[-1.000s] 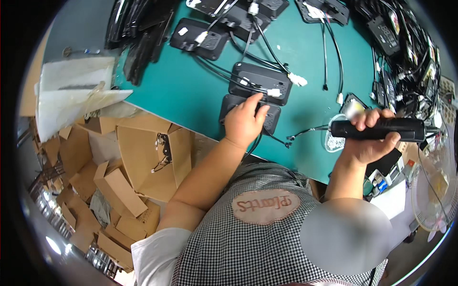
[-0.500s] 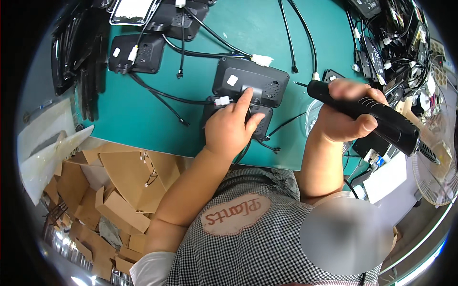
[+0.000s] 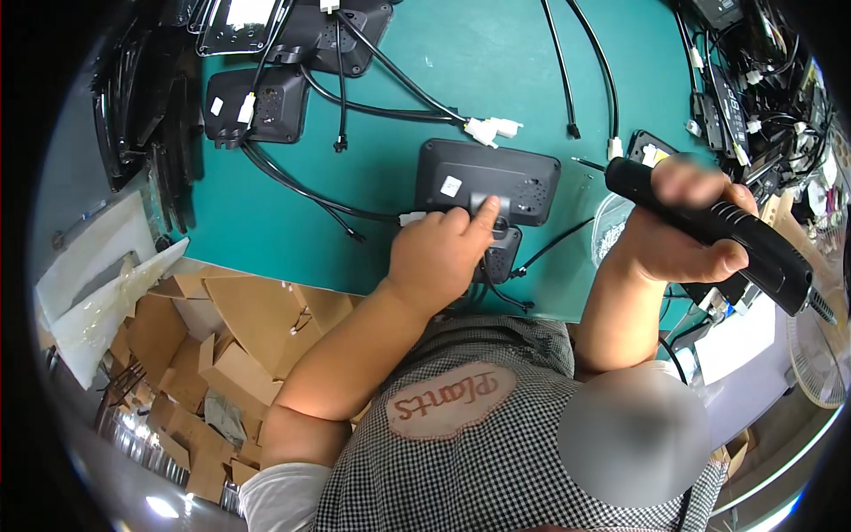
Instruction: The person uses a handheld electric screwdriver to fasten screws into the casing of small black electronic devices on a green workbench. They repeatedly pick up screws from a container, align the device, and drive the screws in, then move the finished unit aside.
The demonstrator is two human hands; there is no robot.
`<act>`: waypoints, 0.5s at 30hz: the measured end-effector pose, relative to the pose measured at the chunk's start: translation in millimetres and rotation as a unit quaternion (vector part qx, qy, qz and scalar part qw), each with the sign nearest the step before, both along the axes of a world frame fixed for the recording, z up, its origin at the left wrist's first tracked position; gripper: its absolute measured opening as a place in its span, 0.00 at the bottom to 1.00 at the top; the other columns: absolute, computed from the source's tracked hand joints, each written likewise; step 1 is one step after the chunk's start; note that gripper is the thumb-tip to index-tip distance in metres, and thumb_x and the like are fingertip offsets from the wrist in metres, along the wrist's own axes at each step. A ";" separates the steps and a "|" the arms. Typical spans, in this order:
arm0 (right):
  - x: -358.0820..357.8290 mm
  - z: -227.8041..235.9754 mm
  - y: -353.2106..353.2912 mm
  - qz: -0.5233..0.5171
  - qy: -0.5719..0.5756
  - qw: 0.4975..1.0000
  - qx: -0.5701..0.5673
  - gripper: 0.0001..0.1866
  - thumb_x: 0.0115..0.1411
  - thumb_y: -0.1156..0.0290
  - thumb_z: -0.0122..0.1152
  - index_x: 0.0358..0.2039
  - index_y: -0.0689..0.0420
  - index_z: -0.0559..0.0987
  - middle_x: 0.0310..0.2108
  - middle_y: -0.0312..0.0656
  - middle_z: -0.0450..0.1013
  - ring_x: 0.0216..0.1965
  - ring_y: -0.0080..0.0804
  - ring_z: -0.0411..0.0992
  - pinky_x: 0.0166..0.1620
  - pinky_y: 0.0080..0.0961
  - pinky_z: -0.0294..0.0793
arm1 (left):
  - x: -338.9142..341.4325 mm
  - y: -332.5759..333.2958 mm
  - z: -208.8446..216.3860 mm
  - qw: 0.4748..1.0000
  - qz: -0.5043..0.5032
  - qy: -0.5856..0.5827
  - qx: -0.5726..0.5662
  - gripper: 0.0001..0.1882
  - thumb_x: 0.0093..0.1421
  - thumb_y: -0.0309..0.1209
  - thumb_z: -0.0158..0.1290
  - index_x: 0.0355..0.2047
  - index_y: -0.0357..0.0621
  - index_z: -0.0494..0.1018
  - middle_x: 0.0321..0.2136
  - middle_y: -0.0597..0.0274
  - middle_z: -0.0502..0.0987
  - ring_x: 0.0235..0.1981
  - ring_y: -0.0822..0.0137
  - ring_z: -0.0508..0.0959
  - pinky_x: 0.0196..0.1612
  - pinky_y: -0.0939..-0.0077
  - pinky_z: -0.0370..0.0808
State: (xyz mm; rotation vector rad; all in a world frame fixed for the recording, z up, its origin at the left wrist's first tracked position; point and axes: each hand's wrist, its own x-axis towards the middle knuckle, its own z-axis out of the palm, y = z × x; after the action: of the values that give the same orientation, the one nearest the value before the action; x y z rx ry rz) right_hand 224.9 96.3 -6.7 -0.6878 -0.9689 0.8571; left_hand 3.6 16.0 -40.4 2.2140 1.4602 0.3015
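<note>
In my right hand (image 3: 678, 230) is a black electric screwdriver (image 3: 709, 230), raised over the right side of the table. Its thin bit points left, apart from the housings. My left hand (image 3: 441, 255) is closed at the near edge of a black plastic display housing (image 3: 439, 164). The index finger presses on the cable bracket of this housing; the thumb is hidden. The housing lies back side up, with a small white label and a speaker-like hole pattern. A second black housing (image 3: 503, 253) lies partly covered underneath it, with short black cables coming out.
More black housings (image 3: 288, 105) with cables and white connectors (image 3: 492, 130) lie at the far left on the green table (image 3: 355, 257). A clear dish (image 3: 607, 232) of small parts stands near my right wrist. Electronics pile up at right. Cardboard boxes (image 3: 244, 372) sit below left.
The upper housing has moved toward me and slightly right, covering more of the lower one, with my left hand on it. The view has shifted a little. The screwdriver remains raised in my right hand.
</note>
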 end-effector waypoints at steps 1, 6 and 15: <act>1.8 0.6 -0.1 0.002 0.003 1.000 -0.001 0.29 0.51 0.42 0.56 0.44 0.52 0.69 0.26 0.41 0.70 0.23 0.33 0.70 0.29 0.31 0.70 | 0.8 -0.7 -2.1 1.000 -0.004 -0.007 0.000 0.25 0.44 0.36 0.59 0.46 0.53 0.74 0.17 0.68 0.63 0.18 0.68 0.68 0.21 0.73 0.67; 7.1 0.3 0.5 0.015 0.012 1.000 0.004 0.30 0.51 0.42 0.56 0.45 0.53 0.69 0.26 0.42 0.70 0.23 0.34 0.70 0.29 0.33 0.70 | 4.2 8.3 -8.3 0.999 -0.039 -0.030 0.015 0.25 0.43 0.35 0.59 0.45 0.52 0.74 0.17 0.69 0.62 0.19 0.69 0.67 0.20 0.74 0.67; 9.9 -15.5 -10.7 -0.007 0.010 1.000 -0.010 0.32 0.51 0.45 0.59 0.45 0.57 0.65 0.25 0.44 0.70 0.21 0.34 0.70 0.28 0.32 0.73 | 4.7 8.7 -8.7 0.996 -0.070 0.008 0.050 0.24 0.42 0.33 0.59 0.44 0.50 0.74 0.17 0.69 0.61 0.18 0.70 0.66 0.21 0.75 0.67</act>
State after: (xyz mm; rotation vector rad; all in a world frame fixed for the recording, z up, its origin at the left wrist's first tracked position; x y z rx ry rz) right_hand 234.8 85.7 -22.2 -0.7005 -0.9372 0.8613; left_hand 8.3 24.7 -49.1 2.3905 1.3149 0.3175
